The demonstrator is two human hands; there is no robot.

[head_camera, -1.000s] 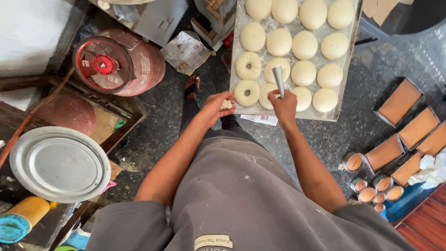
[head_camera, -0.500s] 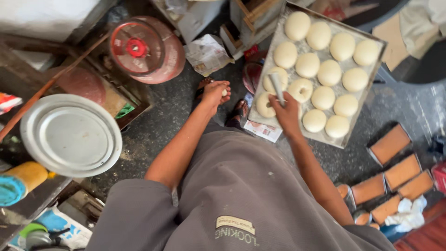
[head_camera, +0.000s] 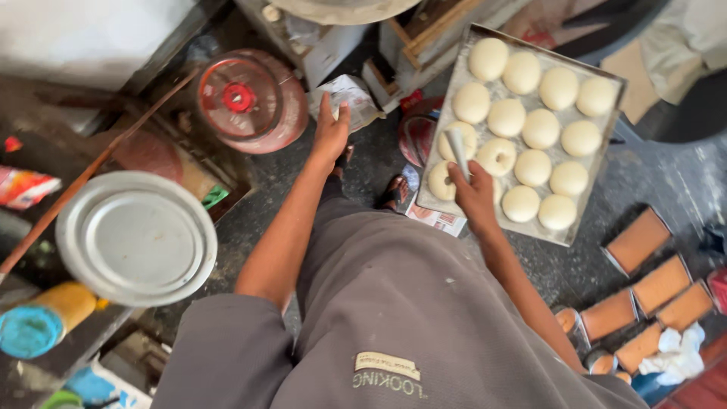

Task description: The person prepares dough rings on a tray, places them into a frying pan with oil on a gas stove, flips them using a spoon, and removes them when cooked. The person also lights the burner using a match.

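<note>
My right hand [head_camera: 473,195] grips a small metal tube cutter [head_camera: 457,146] and holds it over the near left corner of a metal baking tray [head_camera: 547,52]. Several pale dough rounds [head_camera: 541,128] lie in rows on the tray. One round [head_camera: 497,156] next to the cutter has a hole punched in its middle. My left hand [head_camera: 331,133] stretches out to the left of the tray with its fingers straight and nothing visible in it. Its fingertips are at a crumpled white bag [head_camera: 350,95] on the dark floor.
A red gas cylinder [head_camera: 248,101] stands left of the bag. A round metal lid [head_camera: 136,238] and a yellow jar with a blue cap [head_camera: 34,330] sit at the left. Brown rectangular tins [head_camera: 640,242] line the right. A sandalled foot [head_camera: 394,194] shows near the tray.
My left hand has left the tray's near edge and moved out to the left, to the white bag. My right hand stays on the cutter at the tray. The view has shifted.
</note>
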